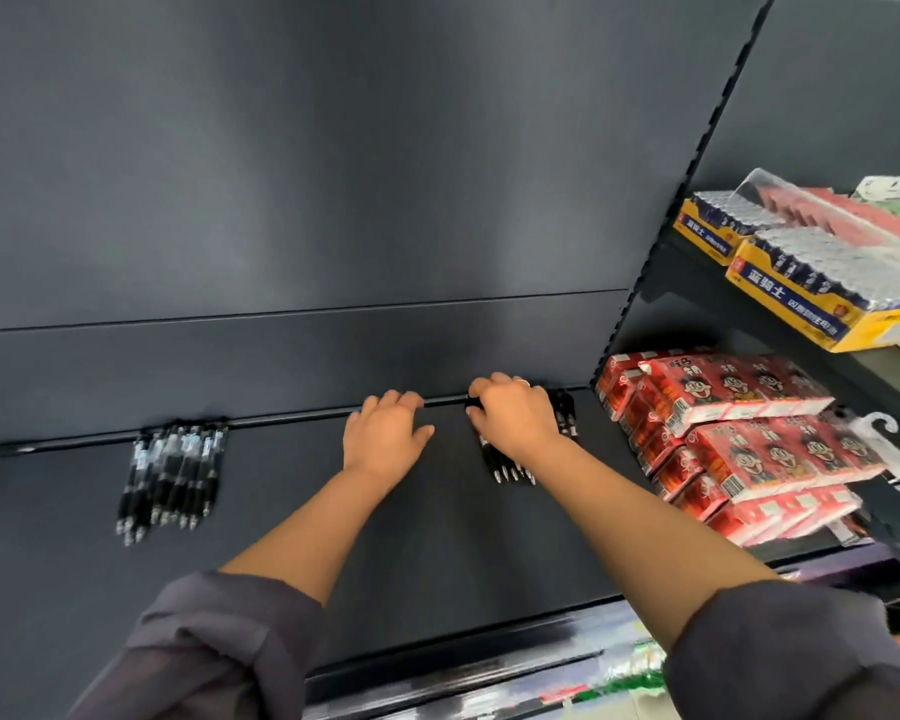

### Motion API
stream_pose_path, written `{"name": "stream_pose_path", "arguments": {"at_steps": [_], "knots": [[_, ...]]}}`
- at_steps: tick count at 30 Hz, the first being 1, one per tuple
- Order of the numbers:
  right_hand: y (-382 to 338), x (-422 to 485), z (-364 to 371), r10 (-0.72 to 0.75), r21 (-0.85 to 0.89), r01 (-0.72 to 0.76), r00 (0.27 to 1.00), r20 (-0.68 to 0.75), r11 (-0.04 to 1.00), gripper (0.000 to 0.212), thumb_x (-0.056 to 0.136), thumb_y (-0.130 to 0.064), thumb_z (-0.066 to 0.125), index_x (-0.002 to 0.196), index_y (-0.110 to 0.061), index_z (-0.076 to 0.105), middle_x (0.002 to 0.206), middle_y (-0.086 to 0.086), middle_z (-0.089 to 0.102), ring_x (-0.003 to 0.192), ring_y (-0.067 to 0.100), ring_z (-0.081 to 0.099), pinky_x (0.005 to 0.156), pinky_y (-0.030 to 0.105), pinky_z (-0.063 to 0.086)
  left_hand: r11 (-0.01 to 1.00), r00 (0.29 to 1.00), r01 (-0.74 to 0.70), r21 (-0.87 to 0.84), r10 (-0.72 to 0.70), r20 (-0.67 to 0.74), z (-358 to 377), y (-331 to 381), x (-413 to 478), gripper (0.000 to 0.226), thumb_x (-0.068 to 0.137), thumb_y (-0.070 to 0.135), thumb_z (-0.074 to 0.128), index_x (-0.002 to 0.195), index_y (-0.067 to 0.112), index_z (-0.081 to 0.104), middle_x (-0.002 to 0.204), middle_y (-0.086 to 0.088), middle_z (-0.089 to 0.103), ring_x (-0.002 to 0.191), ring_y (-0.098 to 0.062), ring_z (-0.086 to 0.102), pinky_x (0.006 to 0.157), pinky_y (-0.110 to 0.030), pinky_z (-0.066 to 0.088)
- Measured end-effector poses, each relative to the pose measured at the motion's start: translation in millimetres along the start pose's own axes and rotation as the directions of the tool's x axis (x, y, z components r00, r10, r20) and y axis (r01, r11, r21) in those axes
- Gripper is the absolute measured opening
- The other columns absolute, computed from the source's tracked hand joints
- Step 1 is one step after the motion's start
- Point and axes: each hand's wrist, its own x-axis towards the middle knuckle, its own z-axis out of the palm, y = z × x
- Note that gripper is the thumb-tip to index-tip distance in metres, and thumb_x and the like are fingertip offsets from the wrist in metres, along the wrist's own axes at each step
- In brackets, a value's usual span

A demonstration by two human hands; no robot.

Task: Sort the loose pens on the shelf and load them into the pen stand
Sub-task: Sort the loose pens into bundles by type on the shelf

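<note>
While your right hand (515,413) curled round black pens (510,467) against the shelf (437,537) back, likely to square them, your left hand (385,433) lay relaxed, empty. Second bundle (172,470) lay well left.

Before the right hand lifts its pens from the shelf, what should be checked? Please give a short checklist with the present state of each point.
1. Right hand holds the pen bundle: ok, fingers curl over it.
2. Left hand free: ok, it rests on the shelf, holding nothing.
3. Bundle tips aligned: ok, all point toward the person.
4. Stray pens gathered: not ok, they lie outside the grip.
5. Left pile loaded: not ok, it lies on the shelf.
6. Pen stand reachable: cannot tell, none in view.
</note>
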Motion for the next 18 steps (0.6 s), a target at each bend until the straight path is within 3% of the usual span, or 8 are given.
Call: {"name": "stream_pose_path", "arguments": {"at_steps": [12, 18], "knots": [[-238.0, -14.9, 12.0, -0.308, 0.069, 0.311, 0.95, -0.047, 0.948, 0.026, 0.095, -0.034, 0.046, 0.11, -0.017, 0.058, 0.111, 0.003, 0.06, 0.105, 0.029, 0.055, 0.084, 0.039, 0.04, 0.979, 0.961, 0.175, 0.103, -0.147, -0.236, -110.9, -195.8, -113.3, 0.025, 0.091, 0.033, 0.051, 0.113, 0.021, 0.054, 0.11, 0.0, 0.059, 0.107, -0.024, 0.051, 0.083, -0.036, 0.039], [-334.6, -11.8, 23.2, -0.455, 0.09, 0.453, 0.89, 0.007, 0.887, 0.024, 0.094, -0.031, 0.044, 0.108, -0.019, 0.059, 0.114, 0.004, 0.061, 0.106, 0.03, 0.055, 0.085, 0.038, 0.04, 0.957, 0.934, 0.281, 0.07, -0.256, -0.249, -133.5, -267.2, -154.1, 0.024, 0.091, 0.029, 0.051, 0.111, 0.018, 0.054, 0.107, -0.003, 0.061, 0.103, -0.026, 0.054, 0.081, -0.038, 0.043]]}}
